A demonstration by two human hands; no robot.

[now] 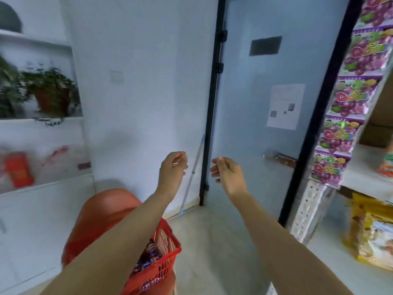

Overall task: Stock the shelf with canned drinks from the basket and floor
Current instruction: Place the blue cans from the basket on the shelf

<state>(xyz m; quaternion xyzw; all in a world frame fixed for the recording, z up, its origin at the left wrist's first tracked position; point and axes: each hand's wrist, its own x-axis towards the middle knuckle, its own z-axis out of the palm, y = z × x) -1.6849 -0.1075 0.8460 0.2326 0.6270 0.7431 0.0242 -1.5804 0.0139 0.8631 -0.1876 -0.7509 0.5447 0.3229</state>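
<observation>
A red plastic basket (168, 241) sits low at centre left on a red stool (102, 211). Inside it lie blue and purple cans (148, 254), partly hidden by my left forearm. My left hand (173, 167) is raised in front of the white wall, fingers loosely curled, holding nothing. My right hand (227, 171) hangs beside it in front of the grey door, fingers relaxed and empty. The white shelf (361, 179) stands at the right edge.
A strip of purple snack packets (348, 116) hangs down the shelf post. Yellow snack bags (374, 233) fill the lower shelf. A grey door (255, 124) with a black frame faces me. Potted plants (49, 92) and a red box (19, 169) sit in the left-hand cabinet.
</observation>
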